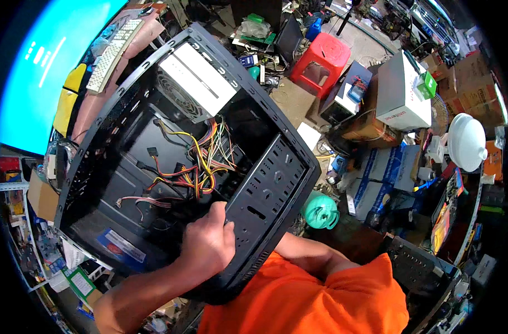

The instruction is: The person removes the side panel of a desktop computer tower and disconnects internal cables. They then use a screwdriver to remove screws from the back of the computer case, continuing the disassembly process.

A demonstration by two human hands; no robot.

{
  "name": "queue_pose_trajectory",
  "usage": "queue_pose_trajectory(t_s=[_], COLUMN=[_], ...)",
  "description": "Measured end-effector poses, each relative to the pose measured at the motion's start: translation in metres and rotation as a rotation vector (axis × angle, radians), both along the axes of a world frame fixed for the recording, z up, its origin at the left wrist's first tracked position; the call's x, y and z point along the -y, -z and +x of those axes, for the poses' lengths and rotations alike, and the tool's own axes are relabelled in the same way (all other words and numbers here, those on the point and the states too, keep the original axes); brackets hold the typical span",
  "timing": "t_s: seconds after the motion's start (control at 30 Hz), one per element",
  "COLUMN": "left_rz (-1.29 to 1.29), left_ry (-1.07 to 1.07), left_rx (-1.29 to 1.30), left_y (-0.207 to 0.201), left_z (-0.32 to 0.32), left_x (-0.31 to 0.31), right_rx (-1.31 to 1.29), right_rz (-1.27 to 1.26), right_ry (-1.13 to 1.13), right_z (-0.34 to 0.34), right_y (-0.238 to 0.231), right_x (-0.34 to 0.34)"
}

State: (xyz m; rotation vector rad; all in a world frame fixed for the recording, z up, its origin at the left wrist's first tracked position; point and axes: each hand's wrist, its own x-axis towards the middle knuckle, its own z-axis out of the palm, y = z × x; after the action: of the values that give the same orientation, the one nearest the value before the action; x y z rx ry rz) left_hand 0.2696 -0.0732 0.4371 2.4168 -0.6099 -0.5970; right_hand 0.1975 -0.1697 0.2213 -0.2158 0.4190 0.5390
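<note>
**A Big, Stiff Box With One Heavy Corner**

From far away, I see the big black metal computer case [173, 147] held up, tilted, in front of the bright orange cloth shirt [298, 295]. Its open side faces me. I can't tell if it touches the shirt.

My left hand [209, 239] is curled tight, thumb up, on the edge of the flat black metal drive cage with slots [270, 189]. My bare right forearm [307, 250] goes behind the case, so I can't tell what my right hand is doing.

I think the case is stiff and won't bend much. The boxy silver-white power supply with a round fan [201, 78] sits in the far corner, so I'd guess that end pulls down hardest. The thin metal edges might be sharp, and the smooth paint could slip.

The cage and the outer frame look like good spots to hold. I'd keep off the loose, soft bunch of red, yellow and black wires [201, 161], because they could snag or pull out.
</note>
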Motion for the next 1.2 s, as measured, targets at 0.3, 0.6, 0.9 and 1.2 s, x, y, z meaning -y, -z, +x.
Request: queue_pose_trajectory(t_s=[0.3, 0.6, 0.9, 1.2], left_rz=[0.163, 0.205, 0.117, 0.098], left_ry=[-0.108, -0.203, -0.307, -0.496], left_rx=[-0.03, -0.115, -0.001, 0.159], left_y=[-0.004, 0.002, 0.011, 0.044], left_z=[0.001, 0.004, 0.013, 0.003], left_x=[0.006, 0.003, -0.044, -0.09], right_rx=[0.033, 0.054, 0.004, -0.036], right_rz=[0.046, 0.072, 0.119, 0.19], right_ry=[-0.019, -0.022, 0.007, -0.01], right_z=[0.02, 0.03, 0.025, 0.016], right_y=[-0.004, -0.004, -0.005, -0.015], right_x=[0.002, 0.005, -0.008, -0.012])
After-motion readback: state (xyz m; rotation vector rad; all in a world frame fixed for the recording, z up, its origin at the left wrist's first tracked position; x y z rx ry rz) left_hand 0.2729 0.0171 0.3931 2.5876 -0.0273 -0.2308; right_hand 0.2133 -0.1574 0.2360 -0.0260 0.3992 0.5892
